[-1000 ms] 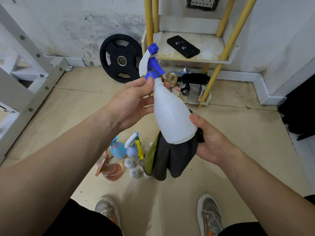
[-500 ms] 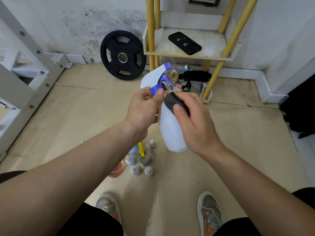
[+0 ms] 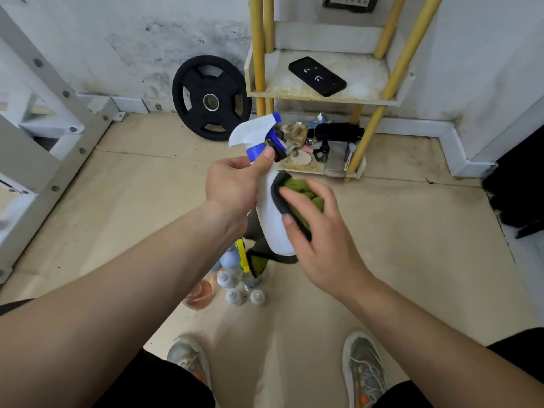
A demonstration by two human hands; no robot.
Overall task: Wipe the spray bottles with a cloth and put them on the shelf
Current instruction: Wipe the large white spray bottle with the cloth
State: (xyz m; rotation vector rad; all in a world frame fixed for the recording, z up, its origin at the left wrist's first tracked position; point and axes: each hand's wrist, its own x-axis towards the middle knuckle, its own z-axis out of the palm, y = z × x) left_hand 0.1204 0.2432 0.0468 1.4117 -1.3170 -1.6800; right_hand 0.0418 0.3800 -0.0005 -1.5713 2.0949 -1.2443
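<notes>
Okay, weight plate (image 3: 211, 97) leans on the wall (image 3: 117, 39) at left; left hand (image 3: 232, 184) grips the neck of the white spray bottle (image 3: 272, 222), held in the air above small bottles (image 3: 234, 295) on the floor (image 3: 397, 245); cloth (image 3: 297, 189) wraps its body, clamped by right hand (image 3: 322, 234); shelf (image 3: 365, 83) behind right, phone (image 3: 317, 76) on it.

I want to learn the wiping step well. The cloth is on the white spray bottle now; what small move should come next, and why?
Probably slide the cloth down toward the base. The right hand presses it on the upper body of the white spray bottle, the lower body shows bare, and the left hand grips the neck.
</notes>
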